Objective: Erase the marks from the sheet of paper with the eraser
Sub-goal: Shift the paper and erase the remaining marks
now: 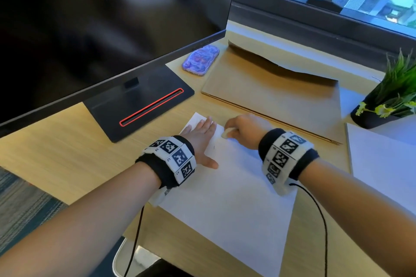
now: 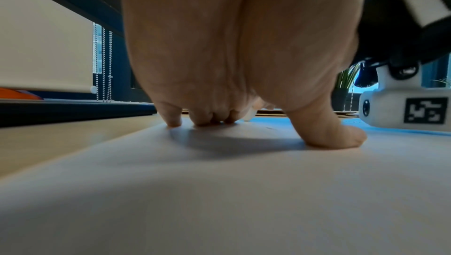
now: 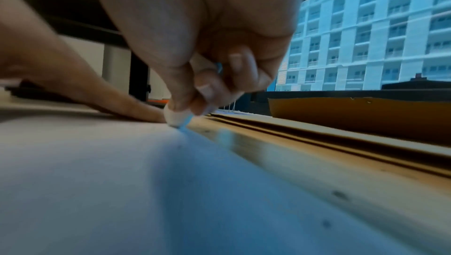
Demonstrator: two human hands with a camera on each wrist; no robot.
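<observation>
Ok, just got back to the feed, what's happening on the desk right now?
A person is erasing a sheet of paper on the desk. The left hand lies flat on the sheet near its far corner, pinning it down. The right hand pinches a small white eraser with its tip on the paper close to the far edge. A small dark mark still shows between the hands, so the job is not finished.

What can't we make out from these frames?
- Marks on the sheet of paper: head view shows one faint stroke; too small to read, rest unclear.
- Eraser: mostly covered by the right hand in its wrist view.
- Paper under the left hand: hidden by the palm.
</observation>
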